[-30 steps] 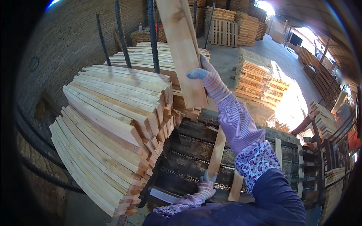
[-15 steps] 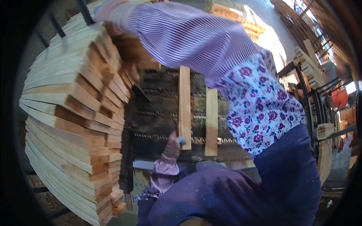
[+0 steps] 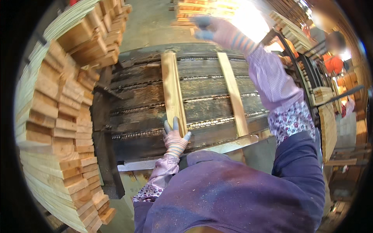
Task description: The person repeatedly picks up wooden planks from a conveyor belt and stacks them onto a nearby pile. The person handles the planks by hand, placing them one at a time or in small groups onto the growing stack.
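My left hand point(image 3: 175, 140), in a striped glove with grey-blue fingertips, rests at the near end of a pale wooden board point(image 3: 171, 87). Its fingers are spread over the board's end, with the thumb along the right edge. A lengthwise line on this board suggests two pieces lying together. My right hand point(image 3: 225, 33), in a matching glove, is raised beyond the far ends of the boards. Motion blurs it, but its fingers look outstretched and apart, with nothing in them. A second, narrower board point(image 3: 233, 93) lies to the right. Both rest across a dark chain conveyor point(image 3: 206, 85).
Tall stacks of cut boards point(image 3: 70, 155) rise close on the left. A pale edge strip point(image 3: 229, 146) borders the conveyor's near side. More lumber point(image 3: 206, 11) lies at the back. A dark metal frame point(image 3: 289, 54) stands right, with a person in orange point(image 3: 333, 64) beyond.
My right hand has swung from the top of the left stack to the far right. My left fingers now lie on the left board's near end. The view has shifted.
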The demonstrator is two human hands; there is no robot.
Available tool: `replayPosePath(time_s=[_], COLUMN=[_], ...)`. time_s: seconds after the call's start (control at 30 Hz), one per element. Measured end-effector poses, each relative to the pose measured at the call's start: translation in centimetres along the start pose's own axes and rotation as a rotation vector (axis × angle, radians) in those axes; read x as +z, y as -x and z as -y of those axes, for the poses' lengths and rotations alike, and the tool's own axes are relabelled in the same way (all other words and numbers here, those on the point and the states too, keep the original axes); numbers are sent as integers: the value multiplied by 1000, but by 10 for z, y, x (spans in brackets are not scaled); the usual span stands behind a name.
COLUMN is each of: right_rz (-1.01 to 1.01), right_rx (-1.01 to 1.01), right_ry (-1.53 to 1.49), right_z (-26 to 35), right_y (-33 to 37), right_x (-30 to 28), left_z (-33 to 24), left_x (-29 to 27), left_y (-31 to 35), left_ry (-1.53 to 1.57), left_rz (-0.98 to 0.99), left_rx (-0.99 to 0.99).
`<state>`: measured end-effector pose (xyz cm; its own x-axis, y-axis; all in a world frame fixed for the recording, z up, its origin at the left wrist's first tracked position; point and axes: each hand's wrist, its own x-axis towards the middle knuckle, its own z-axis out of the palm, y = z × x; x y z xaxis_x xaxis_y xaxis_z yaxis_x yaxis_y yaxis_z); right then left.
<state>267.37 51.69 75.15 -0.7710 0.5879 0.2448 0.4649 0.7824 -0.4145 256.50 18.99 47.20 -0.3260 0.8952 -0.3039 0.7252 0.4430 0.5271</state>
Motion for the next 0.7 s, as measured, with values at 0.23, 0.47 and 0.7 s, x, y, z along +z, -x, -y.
replayPosePath(time_s=[0.23,0.47,0.7], right_rz=[318,430,9], right_rx=[897,1230,770], right_ry=[172,1,-1342], right_z=[-71,-11,-15], right_y=[304,343,324], right_x=[107,172,126], left_z=[2,28,-57], left_x=[6,-38,-22], left_y=[3,-3,27], left_ry=[-171,1283,1628], left_rz=[-17,150,290], left_rx=[-75,17,55])
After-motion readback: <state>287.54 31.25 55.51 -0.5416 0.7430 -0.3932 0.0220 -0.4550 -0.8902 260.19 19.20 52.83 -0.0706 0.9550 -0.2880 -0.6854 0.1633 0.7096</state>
